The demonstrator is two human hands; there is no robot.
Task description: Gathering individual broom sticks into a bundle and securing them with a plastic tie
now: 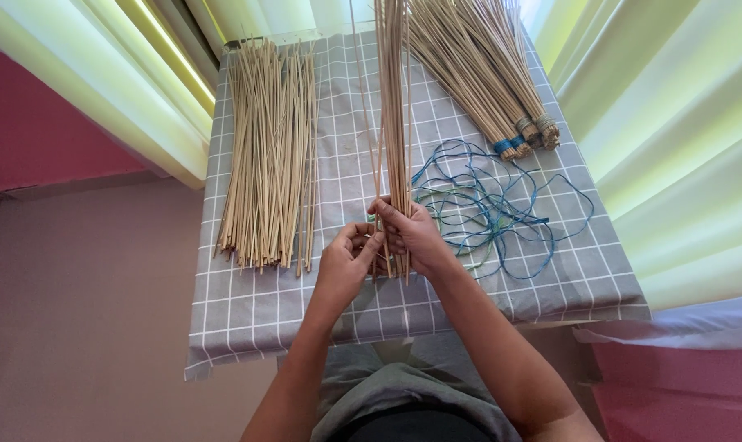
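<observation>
Checked tablecloth [248,311], centre frame: right hand [416,233] closed round stick bundle [395,123], left hand [346,258] half-curled at its base, steadying; loose sticks [269,155] left, blue cord [494,205] right.

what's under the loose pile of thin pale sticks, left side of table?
Under the loose pile of thin pale sticks: grey cloth with white grid lines, covering the table. Tabletop itself hidden; anything beneath the sticks can't be seen.

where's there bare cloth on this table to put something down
Free: the near strip of the checked cloth below the loose stick pile, and the near right corner below the blue cord tangle. Crowded: the middle, where the left hand and right hand grip a stick bunch, and the tied bundles.
</observation>
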